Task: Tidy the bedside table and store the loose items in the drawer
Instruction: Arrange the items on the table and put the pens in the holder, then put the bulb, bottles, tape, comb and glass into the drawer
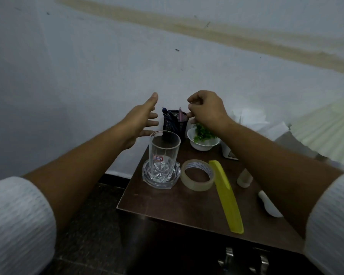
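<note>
Reaching over the far left corner of the bedside table (pixel 167 203), you are holding both hands above the black mesh pen holder (pixel 175 124) in the head view. Your left hand (pixel 143 122) is hanging just off the table's left edge, fingers straight and spread, gripping nothing. Your right hand (pixel 207 110) is hovering over the holder and the white bowl of greenery (pixel 204 143). Its fingers are curling loosely with nothing showing between them, and I cannot tell whether a fingertip is touching the holder's rim.

The loose items are all lying on the top. A roll of clear tape (pixel 198 174) is sitting mid-table. A yellow comb (pixel 226 197) is lying just beside it, running toward the near edge. A small pale bottle (pixel 244 178) is peeking out beside your right forearm near the right edge. A drinking glass (pixel 164 153) is standing upright in a glass dish (pixel 161 179) by the left edge. The drawer (pixel 187 251) is showing dimly below the near edge, with a metal handle (pixel 228 255), and it is looking closed.

You are seemingly busying yourself with the pens, so storing is not yet beginning. Next, you are likely needing one hand pulling the handle while the other is picking up the tape or comb.
</note>
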`<move>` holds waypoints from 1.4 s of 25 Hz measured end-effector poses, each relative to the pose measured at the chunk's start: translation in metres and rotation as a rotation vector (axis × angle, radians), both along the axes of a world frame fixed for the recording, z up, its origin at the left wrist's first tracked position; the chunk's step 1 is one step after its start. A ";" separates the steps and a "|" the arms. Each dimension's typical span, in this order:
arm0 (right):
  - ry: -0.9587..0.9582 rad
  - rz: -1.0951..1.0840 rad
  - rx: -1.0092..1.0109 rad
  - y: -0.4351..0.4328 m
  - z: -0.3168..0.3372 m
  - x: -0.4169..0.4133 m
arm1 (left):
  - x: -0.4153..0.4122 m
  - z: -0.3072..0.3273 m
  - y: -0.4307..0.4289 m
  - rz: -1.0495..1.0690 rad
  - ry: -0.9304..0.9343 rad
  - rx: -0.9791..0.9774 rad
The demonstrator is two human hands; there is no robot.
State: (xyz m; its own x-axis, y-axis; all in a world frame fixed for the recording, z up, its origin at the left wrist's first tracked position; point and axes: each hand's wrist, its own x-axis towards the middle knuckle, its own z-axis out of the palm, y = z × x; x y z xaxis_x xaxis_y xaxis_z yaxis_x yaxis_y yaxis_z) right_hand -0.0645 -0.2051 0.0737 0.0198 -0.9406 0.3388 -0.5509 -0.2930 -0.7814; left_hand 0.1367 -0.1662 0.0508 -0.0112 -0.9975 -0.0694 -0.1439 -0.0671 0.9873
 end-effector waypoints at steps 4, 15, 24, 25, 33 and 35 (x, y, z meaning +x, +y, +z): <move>-0.022 0.034 0.000 0.062 -0.002 -0.013 | 0.015 -0.001 0.054 0.122 0.064 -0.018; -0.034 0.002 0.318 0.233 -0.070 -0.070 | -0.056 -0.036 0.220 0.097 -0.022 0.044; -0.098 -0.170 0.578 0.283 -0.126 -0.118 | -0.138 -0.116 0.237 -0.307 -0.270 0.361; -0.089 -0.174 0.602 0.285 -0.130 -0.121 | -0.147 -0.119 0.237 -0.311 -0.241 0.386; -0.102 -0.259 0.601 0.296 -0.131 -0.137 | -0.153 -0.142 0.251 -0.267 -0.022 0.527; -0.094 -0.257 0.598 0.299 -0.128 -0.134 | -0.141 -0.143 0.257 -0.298 -0.044 0.558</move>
State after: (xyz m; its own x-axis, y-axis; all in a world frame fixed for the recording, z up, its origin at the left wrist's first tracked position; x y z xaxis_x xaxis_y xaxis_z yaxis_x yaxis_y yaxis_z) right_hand -0.1981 0.0942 -0.0541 -0.2344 -0.9383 -0.2542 -0.4672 0.3380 -0.8170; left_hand -0.0047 0.0910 -0.0920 -0.2681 -0.7654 -0.5850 -0.2758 -0.5209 0.8079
